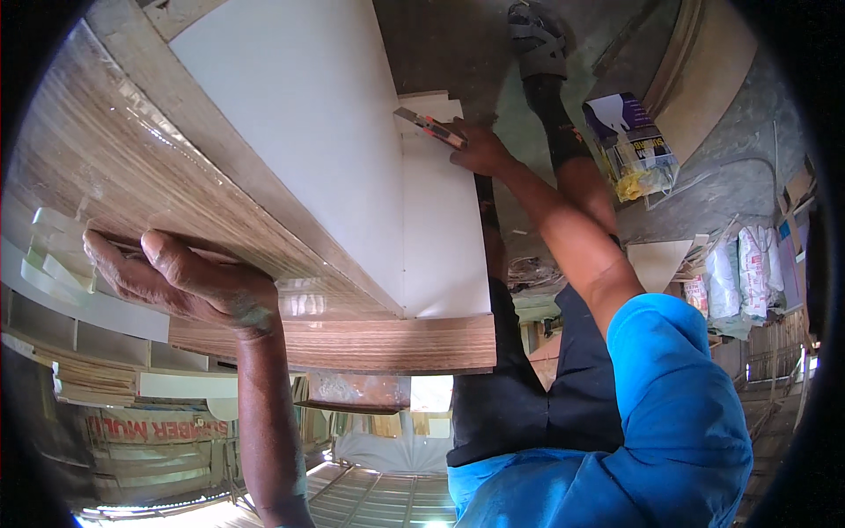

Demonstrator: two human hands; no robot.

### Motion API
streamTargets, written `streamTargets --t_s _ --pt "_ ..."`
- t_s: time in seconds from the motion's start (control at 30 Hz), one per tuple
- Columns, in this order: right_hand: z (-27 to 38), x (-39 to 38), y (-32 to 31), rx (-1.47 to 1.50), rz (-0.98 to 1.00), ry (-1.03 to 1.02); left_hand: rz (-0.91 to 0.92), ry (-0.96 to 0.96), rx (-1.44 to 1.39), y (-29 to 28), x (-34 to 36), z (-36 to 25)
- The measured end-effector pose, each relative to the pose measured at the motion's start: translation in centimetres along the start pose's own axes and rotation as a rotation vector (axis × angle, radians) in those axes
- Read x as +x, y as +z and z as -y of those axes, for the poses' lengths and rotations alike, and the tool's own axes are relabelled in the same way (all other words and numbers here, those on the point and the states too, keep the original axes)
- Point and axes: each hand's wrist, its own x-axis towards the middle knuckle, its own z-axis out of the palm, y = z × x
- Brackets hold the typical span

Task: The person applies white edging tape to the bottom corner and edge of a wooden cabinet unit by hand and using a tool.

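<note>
The person's right hand is closed around a cutter, a slim knife with orange and dark parts. Its pale tip points left, out over the line where a wide white panel meets a narrower white strip; whether the blade touches either, I can't tell from here. The strip runs down the right side, between the panel and the person's legs.

Over on the left, the left hand lies low against a glossy wood-grain board, thumb and fingers reaching leftward. The palm is hidden, so I can't tell whether it grips the edge or simply leans there. Just beside its fingertips is a pale, see-through piece. A wood-grain edge closes off the near end of the white strip.

Past the person's leg, a purple and black container, smeared yellow at one end, sits on the grey floor. Farther right stand some pale sacks.
</note>
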Motion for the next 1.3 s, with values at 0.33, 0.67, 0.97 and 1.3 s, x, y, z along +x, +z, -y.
streamTargets --t_s 0.33,0.67,0.97,1.3 --pt "-1.4 -2.1 -10.9 -0.146 -0.161 0.079 -0.061 0.126 0.072 -1.3 0.7 1.2" --pt "3.6 -10.5 -27.2 -0.242 -0.347 0.109 -0.172 -0.039 -0.142 -7.8 2.0 2.2" --pt "10.9 -20.3 -30.9 -0.245 -0.560 0.015 -0.387 -0.363 0.148 -15.0 7.6 15.8" --pt "40.3 -22.6 -16.1 -0.225 -0.239 -0.483 -0.287 -0.622 -0.757 -23.7 -4.2 13.8"
